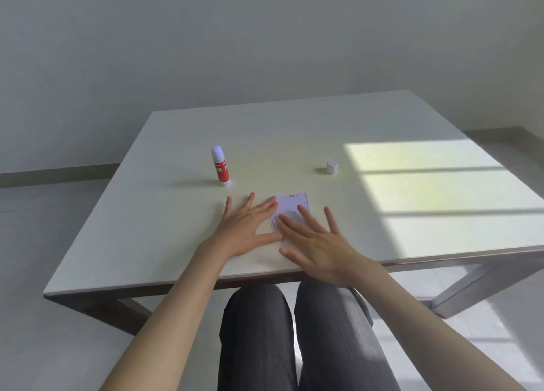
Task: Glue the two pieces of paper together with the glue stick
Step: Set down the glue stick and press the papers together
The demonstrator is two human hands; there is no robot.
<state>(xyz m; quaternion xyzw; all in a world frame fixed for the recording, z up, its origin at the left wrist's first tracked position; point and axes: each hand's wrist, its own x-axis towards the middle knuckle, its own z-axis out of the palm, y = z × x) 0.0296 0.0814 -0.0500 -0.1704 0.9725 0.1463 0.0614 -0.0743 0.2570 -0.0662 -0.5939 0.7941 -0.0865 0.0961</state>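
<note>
A small white piece of paper with faint print lies flat near the table's front edge. My left hand lies flat with fingers spread, its fingertips at the paper's left edge. My right hand is flat too, fingers spread, its fingertips resting on the paper's near part. I cannot tell whether a second sheet lies under the first. A red glue stick stands upright and uncapped, behind and left of my left hand. Its white cap stands apart at the right.
The white table has its front edge just below my wrists. A bright patch of sunlight covers its right side. My legs in dark trousers are under the table. A plain wall stands behind.
</note>
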